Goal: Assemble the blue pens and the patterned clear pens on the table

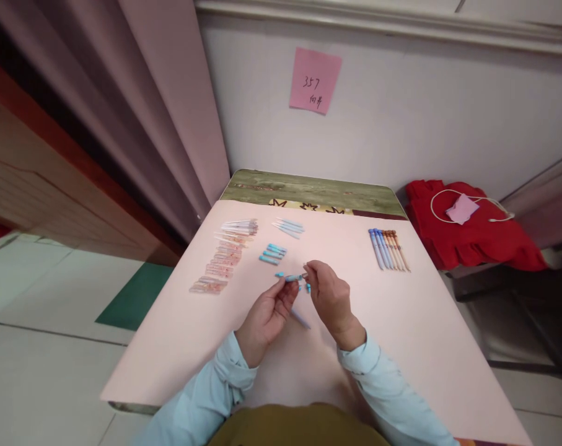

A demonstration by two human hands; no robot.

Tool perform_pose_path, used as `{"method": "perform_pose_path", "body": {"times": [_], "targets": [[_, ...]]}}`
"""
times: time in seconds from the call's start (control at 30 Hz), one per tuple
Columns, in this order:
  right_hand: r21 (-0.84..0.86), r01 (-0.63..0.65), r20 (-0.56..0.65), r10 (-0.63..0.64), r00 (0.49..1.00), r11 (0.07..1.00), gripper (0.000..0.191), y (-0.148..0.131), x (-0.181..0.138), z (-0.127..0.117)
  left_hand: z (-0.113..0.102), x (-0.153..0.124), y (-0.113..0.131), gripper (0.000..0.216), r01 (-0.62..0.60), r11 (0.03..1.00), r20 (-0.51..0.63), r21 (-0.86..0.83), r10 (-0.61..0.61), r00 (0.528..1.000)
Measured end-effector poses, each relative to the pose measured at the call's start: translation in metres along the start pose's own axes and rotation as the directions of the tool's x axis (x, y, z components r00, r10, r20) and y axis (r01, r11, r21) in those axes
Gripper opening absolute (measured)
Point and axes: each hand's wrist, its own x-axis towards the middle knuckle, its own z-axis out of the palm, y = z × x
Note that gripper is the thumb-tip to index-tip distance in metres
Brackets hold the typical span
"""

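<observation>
My left hand [267,317] and my right hand [329,298] meet above the middle of a pale pink table [401,322]. Between their fingertips they pinch a small light-blue pen part [292,278], held level. A thin pale-blue pen barrel [300,319] lies on the table just below my hands. A tiny blue piece [308,288] shows beside my right fingers; I cannot tell whether it rests on the table.
Rows of pen parts lie on the far left: clear patterned tubes [218,265], short blue caps [272,253], thin refills [287,227]. Finished pens [388,249] lie in a row at the far right. A red cloth [471,232] is off to the right, a pink note [314,80] on the wall.
</observation>
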Motion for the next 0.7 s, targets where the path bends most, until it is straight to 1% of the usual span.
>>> {"method": "perform_pose_path", "body": {"times": [0.13, 0.27, 0.37, 0.5, 0.57, 0.63, 0.7], "targets": [[-0.099, 0.116, 0.049, -0.111, 0.993, 0.988, 0.021, 0.008, -0.004, 0.001, 0.002, -0.002, -0.002, 0.015, 0.003, 1.0, -0.016, -0.012, -0.003, 1.0], [-0.141, 0.203, 0.096, -0.191, 0.977, 0.969, 0.023, 0.009, -0.007, 0.001, 0.005, -0.003, -0.003, 0.014, 0.013, 0.999, -0.027, -0.032, -0.014, 1.0], [-0.143, 0.239, 0.14, -0.22, 0.965, 0.96, 0.024, 0.007, -0.008, 0.001, 0.006, -0.004, -0.003, 0.013, 0.016, 0.999, -0.028, -0.041, -0.017, 0.999], [-0.084, 0.192, 0.171, -0.176, 0.969, 0.978, 0.026, 0.003, -0.01, 0.003, 0.007, -0.005, -0.006, 0.014, 0.011, 0.998, 0.014, -0.054, -0.01, 1.0], [-0.047, 0.17, 0.159, -0.16, 0.974, 0.984, 0.025, -0.001, -0.009, 0.004, 0.007, -0.006, -0.007, 0.014, 0.012, 0.998, 0.026, -0.061, -0.01, 1.0], [0.002, 0.164, 0.11, -0.164, 0.98, 0.986, 0.021, -0.005, -0.006, 0.001, 0.007, -0.007, -0.007, 0.014, 0.019, 0.997, 0.018, -0.07, -0.017, 1.0], [0.067, 0.131, 0.015, -0.132, 0.991, 0.989, 0.017, -0.011, -0.001, -0.006, 0.008, -0.008, -0.005, 0.014, 0.033, 0.997, 0.005, -0.074, -0.033, 0.999]]}}
